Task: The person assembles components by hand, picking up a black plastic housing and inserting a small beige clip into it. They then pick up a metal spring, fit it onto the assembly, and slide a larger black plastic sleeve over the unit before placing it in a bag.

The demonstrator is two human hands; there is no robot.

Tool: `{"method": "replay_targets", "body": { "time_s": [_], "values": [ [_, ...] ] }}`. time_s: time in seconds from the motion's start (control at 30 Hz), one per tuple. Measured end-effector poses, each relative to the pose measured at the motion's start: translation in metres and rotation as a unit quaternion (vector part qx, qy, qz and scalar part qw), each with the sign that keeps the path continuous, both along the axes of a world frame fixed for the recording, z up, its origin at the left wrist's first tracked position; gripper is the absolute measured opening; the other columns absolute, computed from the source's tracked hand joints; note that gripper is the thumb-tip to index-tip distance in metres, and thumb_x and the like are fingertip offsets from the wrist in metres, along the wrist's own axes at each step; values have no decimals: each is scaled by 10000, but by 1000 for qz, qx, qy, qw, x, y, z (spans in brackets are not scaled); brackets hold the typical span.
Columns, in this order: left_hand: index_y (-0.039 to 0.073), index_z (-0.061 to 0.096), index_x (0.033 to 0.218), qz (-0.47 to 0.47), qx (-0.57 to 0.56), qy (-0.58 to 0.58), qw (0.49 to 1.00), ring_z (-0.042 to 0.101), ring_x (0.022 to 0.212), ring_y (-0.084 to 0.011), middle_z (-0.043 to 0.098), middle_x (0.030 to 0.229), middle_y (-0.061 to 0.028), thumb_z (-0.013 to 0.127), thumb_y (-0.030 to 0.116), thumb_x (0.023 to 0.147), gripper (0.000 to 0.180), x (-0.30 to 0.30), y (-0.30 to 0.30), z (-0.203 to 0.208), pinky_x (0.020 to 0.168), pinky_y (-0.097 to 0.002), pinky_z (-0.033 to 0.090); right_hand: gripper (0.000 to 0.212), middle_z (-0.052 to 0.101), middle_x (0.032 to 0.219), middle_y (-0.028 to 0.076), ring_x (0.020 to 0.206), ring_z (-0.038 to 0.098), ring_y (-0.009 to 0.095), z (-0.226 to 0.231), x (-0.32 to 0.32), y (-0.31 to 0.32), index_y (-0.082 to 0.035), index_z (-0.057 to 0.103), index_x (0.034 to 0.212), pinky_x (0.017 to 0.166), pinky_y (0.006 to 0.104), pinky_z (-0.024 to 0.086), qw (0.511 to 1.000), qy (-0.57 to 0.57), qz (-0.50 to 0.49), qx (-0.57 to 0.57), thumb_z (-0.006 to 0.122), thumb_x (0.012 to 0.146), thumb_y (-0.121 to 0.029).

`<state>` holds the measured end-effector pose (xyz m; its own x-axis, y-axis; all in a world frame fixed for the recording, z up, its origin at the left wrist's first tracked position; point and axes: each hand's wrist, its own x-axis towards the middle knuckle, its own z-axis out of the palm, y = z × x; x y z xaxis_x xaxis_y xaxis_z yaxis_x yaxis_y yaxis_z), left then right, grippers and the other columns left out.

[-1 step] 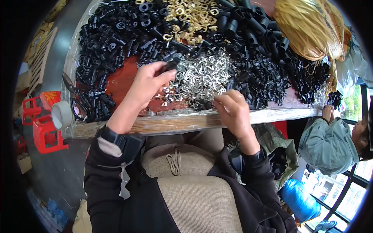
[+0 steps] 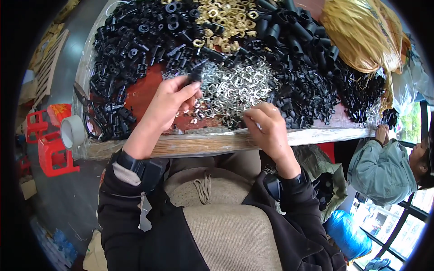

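My left hand [image 2: 171, 100] is closed round a small black plastic part [image 2: 195, 75], which stands up past its thumb and fingertips above the table. To its right spreads a pile of small silvery metal clips [image 2: 239, 83]. My right hand [image 2: 267, 124] hovers at the near edge of that pile, with its fingers curled and pinched together. Whatever its fingertips hold, if anything, is hidden. Close beside those fingertips lie a few small dark pieces [image 2: 230, 121].
Black fittings [image 2: 131, 49], gold-coloured clips [image 2: 226, 20] and black tubes [image 2: 296, 31] cover the table [image 2: 190, 147]. A yellow sack [image 2: 357, 36] stands far right. Scissors [image 2: 80, 94] and a tape roll [image 2: 72, 132] lie at the left edge. Another person [image 2: 382, 167] sits at right.
My left hand has shifted slightly left and down, and the black part in it now points more upright. My right hand has moved slightly left, still pinched.
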<state>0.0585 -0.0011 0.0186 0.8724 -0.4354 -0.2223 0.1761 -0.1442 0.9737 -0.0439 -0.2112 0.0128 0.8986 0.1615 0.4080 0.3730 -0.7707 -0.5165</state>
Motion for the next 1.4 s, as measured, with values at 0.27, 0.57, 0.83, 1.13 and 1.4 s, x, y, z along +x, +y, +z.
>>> {"method": "replay_targets", "body": {
  "time_s": [0.27, 0.57, 0.83, 1.13, 1.4],
  "values": [
    [44, 477, 902, 59, -219, 240, 944, 482, 581, -55, 545, 753, -33, 488, 145, 824, 128, -32, 53, -14, 482, -167, 378, 57, 494, 680, 71, 688, 501, 242, -8, 51, 60, -52, 545, 720, 605, 339, 393, 995, 23, 76, -54, 564, 667, -48],
    [61, 416, 817, 151, -223, 202, 942, 503, 577, -90, 528, 751, -38, 523, 93, 789, 114, -43, 59, -20, 478, -194, 406, 51, 454, 662, 92, 569, 516, 271, -17, 73, 85, -53, 444, 649, 505, 350, 417, 983, 30, 83, -160, 486, 679, -50],
    [54, 460, 809, 148, -189, 80, 967, 479, 531, -63, 508, 643, -4, 579, 25, 731, 146, -56, 45, -27, 467, -190, 403, 85, 488, 730, 111, 572, 524, 250, -21, 60, 90, -44, 423, 799, 469, 344, 408, 993, 25, 53, -99, 481, 738, -51],
    [33, 560, 864, 84, -60, -88, 991, 456, 562, -29, 527, 648, 19, 596, 80, 745, 133, -58, 15, -32, 501, -181, 394, 111, 530, 679, 12, 511, 429, 62, -10, 37, 78, -49, 462, 875, 455, 184, 345, 725, 352, 104, 582, 528, 804, -103],
    [37, 560, 796, 75, -53, -114, 989, 451, 561, -26, 512, 625, 36, 597, 100, 753, 85, -54, 1, -30, 501, -180, 390, 90, 531, 717, 19, 536, 445, 70, -21, 35, 67, -50, 486, 851, 483, 168, 359, 621, 378, 85, 681, 537, 795, -99]
  ]
}}
